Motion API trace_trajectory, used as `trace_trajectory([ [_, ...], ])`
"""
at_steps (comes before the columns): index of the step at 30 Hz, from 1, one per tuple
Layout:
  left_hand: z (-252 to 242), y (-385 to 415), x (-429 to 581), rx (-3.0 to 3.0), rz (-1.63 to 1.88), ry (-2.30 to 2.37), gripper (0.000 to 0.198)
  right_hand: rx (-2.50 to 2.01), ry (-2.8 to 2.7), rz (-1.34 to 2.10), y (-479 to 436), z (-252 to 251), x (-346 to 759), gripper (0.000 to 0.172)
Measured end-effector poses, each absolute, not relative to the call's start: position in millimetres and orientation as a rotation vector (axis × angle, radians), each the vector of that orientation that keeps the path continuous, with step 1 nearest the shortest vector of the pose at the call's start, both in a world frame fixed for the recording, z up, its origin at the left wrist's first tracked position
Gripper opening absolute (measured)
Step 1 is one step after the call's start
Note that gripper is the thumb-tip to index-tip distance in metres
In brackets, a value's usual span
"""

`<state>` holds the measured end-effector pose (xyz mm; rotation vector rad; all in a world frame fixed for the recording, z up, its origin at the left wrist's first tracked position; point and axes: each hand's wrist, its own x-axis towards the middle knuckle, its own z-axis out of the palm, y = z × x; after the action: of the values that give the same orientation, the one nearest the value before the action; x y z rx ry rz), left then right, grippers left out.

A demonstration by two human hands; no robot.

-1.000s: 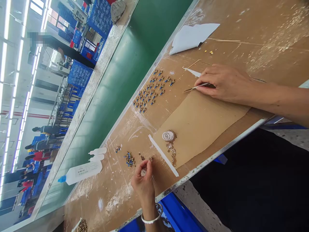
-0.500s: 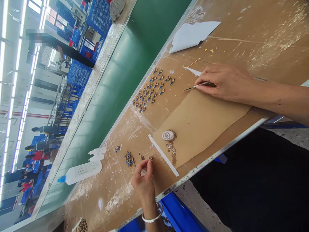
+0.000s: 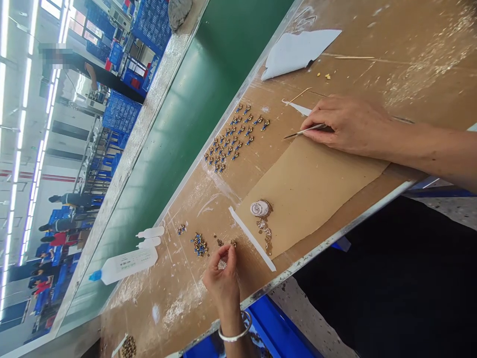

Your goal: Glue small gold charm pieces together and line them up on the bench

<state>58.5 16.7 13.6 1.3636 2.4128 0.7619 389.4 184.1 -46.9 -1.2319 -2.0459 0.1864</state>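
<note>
Small piece pinched between thumb and forefinger of left hand, bottom centre, near loose pile of beads. Thin pick gripped in closed fingers of right hand, upper right, tip at edge of cardboard sheet. Rows of beads just left; bottle lower left.

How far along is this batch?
Done: blue-gold pieces laid out in rows. In hand: right hand holds a thin pick; left hand pinches what looks like a small piece beside the loose pile. Left: that pile, not yet in rows.
</note>
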Motion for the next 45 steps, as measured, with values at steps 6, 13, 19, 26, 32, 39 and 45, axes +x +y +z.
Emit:
trace_trajectory([
  [6, 15.2, 17.9, 59.8, 1.45, 0.715, 2.416, 0.031, -1.245, -2.002, 0.295, 183.3, -44.9, 389.0, 0.026],
  [13, 19.0, 23.7, 57.7, 1.644, 0.489, 2.39, 0.027, -1.174, -1.932, 0.332, 183.8, -44.3, 388.5, 0.03],
  [19, 18.3, 27.3, 52.0, 1.842, 0.388, 2.329, 0.025, -1.178, -1.941, 0.332, 184.6, -44.2, 388.5, 0.032],
  [26, 17.5, 31.6, 51.4, 2.108, 0.322, 2.223, 0.025, -1.165, -1.985, 0.208, 186.2, -48.9, 389.2, 0.025],
  [32, 20.9, 10.7, 60.2, 1.478, 0.791, 2.399, 0.027, -1.215, -1.876, 0.297, 180.3, -41.9, 388.2, 0.015],
  [39, 13.9, -32.6, 97.9, 0.573, 1.653, 1.961, 0.031, -0.9, -1.662, 0.384, 145.3, -8.5, 368.4, 0.027],
  [45, 11.2, -50.8, 150.4, 0.526, 1.748, 1.714, 0.022, -0.411, -1.839, 0.932, 65.3, 16.6, 313.3, 0.022],
])
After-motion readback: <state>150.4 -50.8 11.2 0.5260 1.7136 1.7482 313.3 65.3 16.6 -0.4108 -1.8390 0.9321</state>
